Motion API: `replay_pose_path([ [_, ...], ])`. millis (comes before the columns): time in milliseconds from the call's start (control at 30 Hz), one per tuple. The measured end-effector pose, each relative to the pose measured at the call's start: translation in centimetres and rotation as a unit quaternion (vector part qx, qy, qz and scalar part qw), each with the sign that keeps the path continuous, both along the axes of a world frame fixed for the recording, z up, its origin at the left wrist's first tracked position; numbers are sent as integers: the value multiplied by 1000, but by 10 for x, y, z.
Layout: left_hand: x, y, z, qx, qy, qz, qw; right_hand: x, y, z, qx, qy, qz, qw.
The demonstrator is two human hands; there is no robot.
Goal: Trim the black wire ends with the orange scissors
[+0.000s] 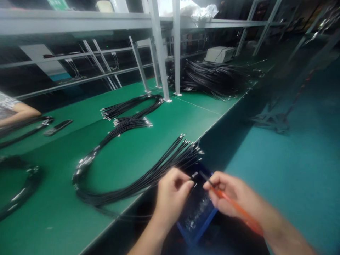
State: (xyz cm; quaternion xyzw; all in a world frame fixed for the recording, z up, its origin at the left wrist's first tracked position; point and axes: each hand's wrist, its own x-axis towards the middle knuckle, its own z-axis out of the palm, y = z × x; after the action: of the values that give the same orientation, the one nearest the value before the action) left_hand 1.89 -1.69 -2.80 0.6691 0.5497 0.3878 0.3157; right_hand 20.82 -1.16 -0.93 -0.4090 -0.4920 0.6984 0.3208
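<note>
My left hand (172, 193) is closed in a pinch on the metal-tipped end of a black cable (193, 176), just past the green table's front edge. My right hand (228, 194) is closed on a thin orange-handled tool (233, 205), its dark tip pointing at the cable end. Both hands hover above a blue bin (198, 216) holding small shiny parts. A long bundle of black cables (148, 173) fans out on the table right beside my left hand.
More black cable bundles (127, 113) lie curved on the green table (132, 148); a big heap (212, 78) sits at the far end. White frame posts (159, 49) stand on the table. Another person's arm (18, 111) rests at the left. Teal floor (292, 159) lies right.
</note>
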Motion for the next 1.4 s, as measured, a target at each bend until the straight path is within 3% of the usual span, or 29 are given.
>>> replay_pose_path([
  [100, 6, -8, -15, 14, 226, -154, 962, 12, 7, -9, 87, -130, -148, 976],
  [133, 6, -9, -19, 22, 294, -162, 942, 14, 9, -14, 98, -156, -171, 968],
  [200, 1, -4, -26, 35, 390, -89, 916, 15, 12, -21, 79, -117, -151, 978],
  [300, -11, 12, -34, 47, 447, 24, 893, 10, 13, -25, 29, 4, -102, 994],
  [500, -20, 25, -35, 71, 482, 33, 873, 6, 14, -26, 23, 46, -216, 975],
  [600, -8, 18, -21, 70, 469, 20, 880, 5, 16, -29, 32, 115, -317, 941],
  [667, 5, 14, -8, 48, 409, -8, 911, 2, 15, -31, 36, 161, -386, 908],
  [733, 18, 11, 4, 17, 287, -52, 956, -4, 13, -32, 34, 179, -411, 893],
  [833, 30, 10, 16, 9, 128, -97, 987, -12, 5, -32, 14, 174, -385, 906],
  [933, 29, 10, 19, -3, 33, -81, 996, -19, -5, -29, -12, 174, -352, 920],
  [1067, 22, 5, 18, -52, -64, -57, 995, -29, -12, -21, -12, 209, -356, 911],
  [1400, 22, 0, 23, -22, -52, -17, 998, -43, -1, -4, -8, 234, -358, 904],
])
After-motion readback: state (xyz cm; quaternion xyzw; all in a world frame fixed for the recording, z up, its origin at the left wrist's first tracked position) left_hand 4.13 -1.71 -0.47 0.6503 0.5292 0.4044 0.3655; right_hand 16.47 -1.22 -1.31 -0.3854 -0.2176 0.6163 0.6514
